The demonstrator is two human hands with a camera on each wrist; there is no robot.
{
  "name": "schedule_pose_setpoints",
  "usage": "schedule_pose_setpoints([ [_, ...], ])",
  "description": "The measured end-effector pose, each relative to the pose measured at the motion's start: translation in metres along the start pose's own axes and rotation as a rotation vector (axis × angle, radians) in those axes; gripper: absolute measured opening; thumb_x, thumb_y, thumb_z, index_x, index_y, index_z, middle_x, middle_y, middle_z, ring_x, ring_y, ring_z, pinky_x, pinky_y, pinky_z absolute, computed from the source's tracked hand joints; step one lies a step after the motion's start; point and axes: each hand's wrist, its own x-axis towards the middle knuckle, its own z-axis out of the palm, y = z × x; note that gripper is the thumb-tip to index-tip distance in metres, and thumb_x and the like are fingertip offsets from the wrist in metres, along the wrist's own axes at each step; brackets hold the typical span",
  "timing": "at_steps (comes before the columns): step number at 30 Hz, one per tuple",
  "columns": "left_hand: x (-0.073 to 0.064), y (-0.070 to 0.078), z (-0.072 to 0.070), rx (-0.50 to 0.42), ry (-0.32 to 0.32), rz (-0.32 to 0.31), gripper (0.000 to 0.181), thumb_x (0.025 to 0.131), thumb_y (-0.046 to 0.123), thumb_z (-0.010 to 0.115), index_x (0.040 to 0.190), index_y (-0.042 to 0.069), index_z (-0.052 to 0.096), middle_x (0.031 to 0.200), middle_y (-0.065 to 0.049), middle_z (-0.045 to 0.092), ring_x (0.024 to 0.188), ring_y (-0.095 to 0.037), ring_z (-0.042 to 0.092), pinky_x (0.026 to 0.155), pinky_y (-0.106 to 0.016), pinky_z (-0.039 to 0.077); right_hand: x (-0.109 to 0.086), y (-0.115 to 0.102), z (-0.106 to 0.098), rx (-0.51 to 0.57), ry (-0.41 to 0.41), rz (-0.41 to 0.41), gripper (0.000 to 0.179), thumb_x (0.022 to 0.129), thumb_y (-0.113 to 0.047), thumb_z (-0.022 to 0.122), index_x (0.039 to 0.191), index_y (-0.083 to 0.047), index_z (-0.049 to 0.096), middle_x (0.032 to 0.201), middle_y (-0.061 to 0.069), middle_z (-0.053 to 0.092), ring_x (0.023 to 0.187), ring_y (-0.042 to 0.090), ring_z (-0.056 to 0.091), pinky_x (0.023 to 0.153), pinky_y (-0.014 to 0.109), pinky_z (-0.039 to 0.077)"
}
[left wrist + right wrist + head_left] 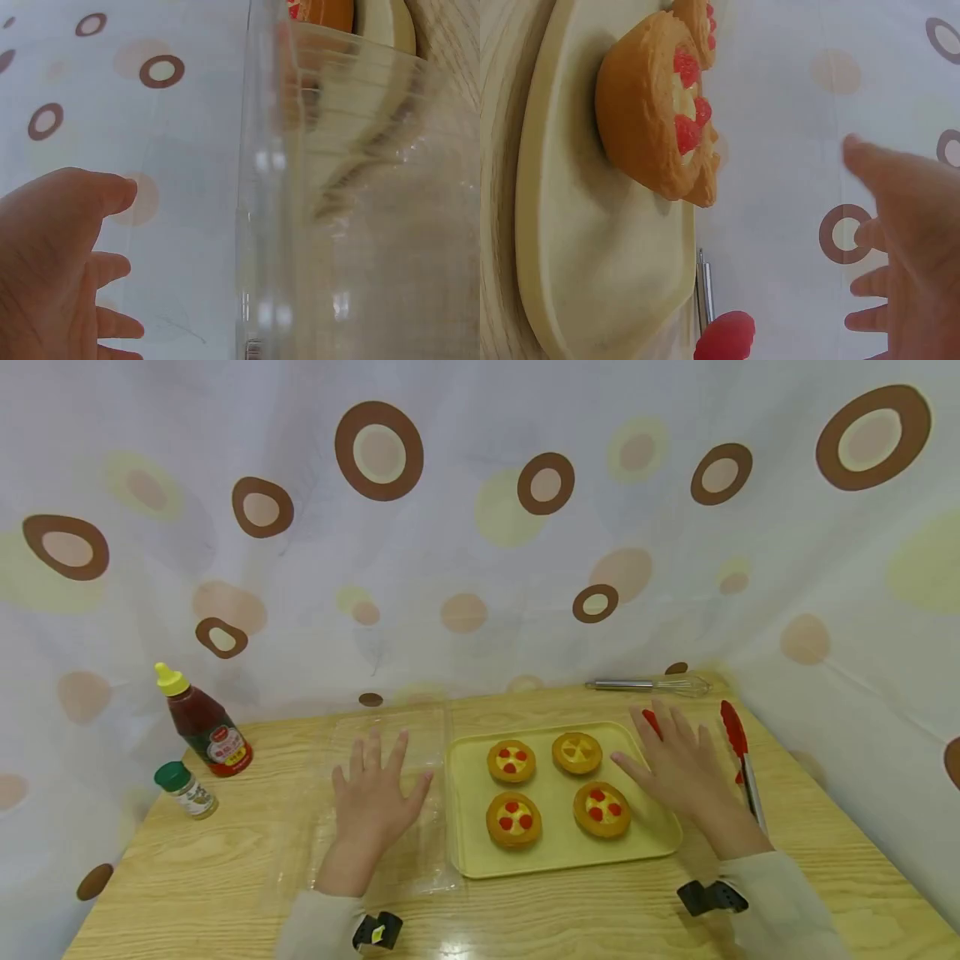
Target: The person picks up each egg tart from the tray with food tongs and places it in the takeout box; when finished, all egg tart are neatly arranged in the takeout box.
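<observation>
My left hand (375, 802) is spread with fingers straight above a clear plastic container (442, 727), holding nothing. In the left wrist view the container's transparent wall (270, 225) stands beside the hand. My right hand (671, 768), also spread and holding nothing, hovers over the right side of a pale yellow tray (480, 862). On the tray sit several round tarts; the front right tart (602, 810) has red berries on yellow filling, while the back right tart (577, 753) shows only filling. A loose raspberry (726, 337) appears below the right hand in the right wrist view.
A ketchup bottle (217, 739) with a yellow cap and a green-lidded seasoning jar (187, 792) stand at the left. Red-tipped tongs (735, 731) lie right of the tray, and a whisk (652, 685) lies behind it. A patterned curtain (450, 552) hangs behind the table.
</observation>
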Motion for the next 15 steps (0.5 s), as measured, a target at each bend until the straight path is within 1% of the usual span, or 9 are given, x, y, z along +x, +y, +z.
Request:
schedule_pose_setpoints([
  [3, -0.005, -0.004, -0.005, 0.016, 0.067, 0.022, 0.068, 0.093, 0.054, 0.048, 0.147, 0.014, 0.035, 0.141, -0.025, 0.038, 0.129, -0.043, 0.036, 0.095, -0.064, 0.032, -0.001, 0.001, -0.005, -0.024, 0.076, 0.005, 0.076, 0.090, -0.048, 0.059, 0.145, -0.002, 0.032, 0.140, 0.032, 0.030, 0.121, 0.053, 0.034, 0.093, 0.070, 0.027],
  [5, -0.008, -0.008, -0.008, 0.008, 0.118, 0.042, 0.065, 0.093, 0.050, 0.051, 0.144, 0.012, 0.040, 0.133, -0.026, 0.047, 0.119, -0.043, 0.046, 0.088, -0.060, 0.040, -0.004, 0.003, -0.010, -0.005, 0.101, 0.027, 0.076, 0.089, -0.046, 0.062, 0.144, -0.001, 0.033, 0.135, 0.033, 0.034, 0.115, 0.054, 0.038, 0.089, 0.068, 0.032],
  [6, -0.010, -0.011, -0.010, 0.000, 0.141, 0.052, 0.064, 0.093, 0.048, 0.053, 0.143, 0.010, 0.042, 0.128, -0.026, 0.051, 0.114, -0.043, 0.050, 0.084, -0.059, 0.043, -0.005, 0.005, -0.012, 0.006, 0.107, 0.040, 0.077, 0.088, -0.046, 0.061, 0.143, 0.000, 0.033, 0.133, 0.034, 0.036, 0.113, 0.055, 0.039, 0.087, 0.067, 0.034],
  [8, -0.014, -0.019, -0.014, -0.038, 0.163, 0.060, 0.061, 0.093, 0.045, 0.055, 0.142, 0.009, 0.044, 0.123, -0.025, 0.055, 0.108, -0.043, 0.054, 0.078, -0.057, 0.046, -0.008, 0.008, -0.017, 0.030, 0.112, 0.072, 0.079, 0.088, -0.049, 0.060, 0.143, 0.001, 0.033, 0.129, 0.034, 0.038, 0.108, 0.054, 0.041, 0.083, 0.067, 0.036],
  [9, -0.015, -0.023, -0.017, -0.065, 0.157, 0.064, 0.061, 0.093, 0.044, 0.055, 0.142, 0.009, 0.044, 0.122, -0.025, 0.056, 0.106, -0.043, 0.055, 0.077, -0.057, 0.047, -0.010, 0.011, -0.019, 0.044, 0.106, 0.085, 0.080, 0.089, -0.051, 0.059, 0.143, 0.002, 0.032, 0.126, 0.034, 0.039, 0.106, 0.053, 0.043, 0.081, 0.066, 0.038],
  [11, -0.018, -0.034, -0.024, -0.136, 0.118, 0.068, 0.059, 0.095, 0.043, 0.053, 0.143, 0.010, 0.043, 0.119, -0.023, 0.057, 0.104, -0.041, 0.056, 0.076, -0.056, 0.047, -0.012, 0.019, -0.021, 0.051, 0.085, 0.109, 0.083, 0.089, -0.055, 0.055, 0.143, 0.004, 0.031, 0.123, 0.036, 0.039, 0.102, 0.052, 0.044, 0.076, 0.064, 0.041],
  [13, -0.020, -0.047, -0.032, -0.228, 0.057, 0.069, 0.059, 0.096, 0.045, 0.049, 0.143, 0.010, 0.042, 0.108, -0.018, 0.059, 0.094, -0.034, 0.057, 0.073, -0.049, 0.048, -0.013, 0.027, -0.022, 0.074, 0.043, 0.140, 0.087, 0.090, -0.057, 0.052, 0.143, 0.007, 0.029, 0.122, 0.038, 0.038, 0.102, 0.052, 0.043, 0.074, 0.063, 0.042],
  [15, -0.022, -0.062, -0.039, -0.331, 0.000, 0.067, 0.057, 0.098, 0.044, 0.047, 0.142, 0.009, 0.043, 0.094, -0.011, 0.058, 0.080, -0.026, 0.055, 0.066, -0.041, 0.046, -0.016, 0.035, -0.023, 0.099, -0.013, 0.173, 0.092, 0.090, -0.061, 0.049, 0.144, 0.010, 0.024, 0.122, 0.040, 0.035, 0.103, 0.053, 0.041, 0.071, 0.062, 0.043],
])
